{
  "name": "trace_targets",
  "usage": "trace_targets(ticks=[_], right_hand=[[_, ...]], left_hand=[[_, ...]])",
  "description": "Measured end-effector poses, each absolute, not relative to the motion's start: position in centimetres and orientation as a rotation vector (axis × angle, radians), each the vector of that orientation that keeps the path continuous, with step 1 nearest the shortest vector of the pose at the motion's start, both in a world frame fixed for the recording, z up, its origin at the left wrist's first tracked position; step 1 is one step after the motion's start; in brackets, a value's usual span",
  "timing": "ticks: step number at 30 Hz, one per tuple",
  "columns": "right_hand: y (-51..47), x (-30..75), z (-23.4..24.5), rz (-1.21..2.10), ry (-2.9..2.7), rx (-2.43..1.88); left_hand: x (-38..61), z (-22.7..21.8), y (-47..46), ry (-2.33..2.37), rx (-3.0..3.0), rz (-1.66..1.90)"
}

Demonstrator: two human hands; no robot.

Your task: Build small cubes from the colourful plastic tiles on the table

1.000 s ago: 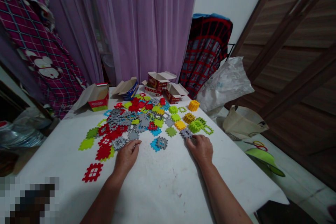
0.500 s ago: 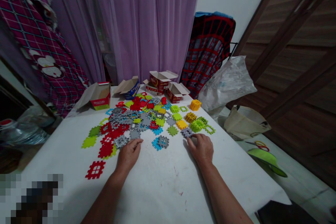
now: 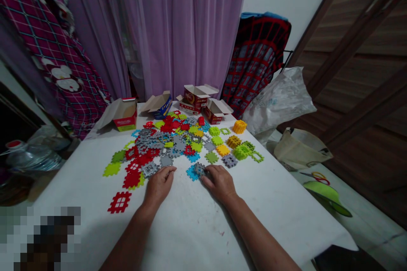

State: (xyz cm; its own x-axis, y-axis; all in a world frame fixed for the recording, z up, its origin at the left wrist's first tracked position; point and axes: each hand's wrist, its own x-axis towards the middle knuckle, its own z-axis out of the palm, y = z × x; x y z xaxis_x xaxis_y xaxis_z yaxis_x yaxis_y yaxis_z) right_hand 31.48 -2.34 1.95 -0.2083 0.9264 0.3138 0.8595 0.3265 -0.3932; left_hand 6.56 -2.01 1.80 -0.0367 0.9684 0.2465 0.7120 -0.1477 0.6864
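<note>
My right hand (image 3: 220,183) has its thumb and fingers closed on the right edge of a grey window-pattern building tile (image 3: 199,169). That tile overlaps a light-blue toothed tile (image 3: 192,172) on the table. My left hand (image 3: 160,185) rests on its side with its fingers curled together; what they hold, if anything, is hidden. Beside its knuckles lies another grey window tile (image 3: 149,170), with a plain grey tile (image 3: 166,160) just beyond. A purple-grey window tile (image 3: 229,160) lies past my right hand. Nearer me, at the left, is a red window tile (image 3: 120,202).
A mixed heap of interlocking tiles (image 3: 149,143) covers the table's middle. Yellow and green joined pieces, including a green block (image 3: 241,151), stand at the right. Opened cartons, among them a red box (image 3: 125,114) and a blue box (image 3: 163,108), line the far edge.
My right hand has moved left from the purple-grey window tile to the grey tile over the blue one. My left hand stays in place. The view has shifted slightly.
</note>
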Motion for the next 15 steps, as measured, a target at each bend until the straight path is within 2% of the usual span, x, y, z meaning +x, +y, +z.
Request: trace_targets(ticks=[7,12,15], right_hand=[[-2.5,33.1,2.4,0.509,-1.760,-1.820],[-3.1,33.4,2.6,0.359,-1.666,-2.125],[-3.9,32.6,2.4,0.186,-1.717,-2.154]], left_hand=[[6.5,1.8,-2.0,1.768,1.899,0.993],[6.5,1.9,-2.1,1.769,1.898,0.983],[6.5,1.9,-2.1,1.768,1.896,0.984]])
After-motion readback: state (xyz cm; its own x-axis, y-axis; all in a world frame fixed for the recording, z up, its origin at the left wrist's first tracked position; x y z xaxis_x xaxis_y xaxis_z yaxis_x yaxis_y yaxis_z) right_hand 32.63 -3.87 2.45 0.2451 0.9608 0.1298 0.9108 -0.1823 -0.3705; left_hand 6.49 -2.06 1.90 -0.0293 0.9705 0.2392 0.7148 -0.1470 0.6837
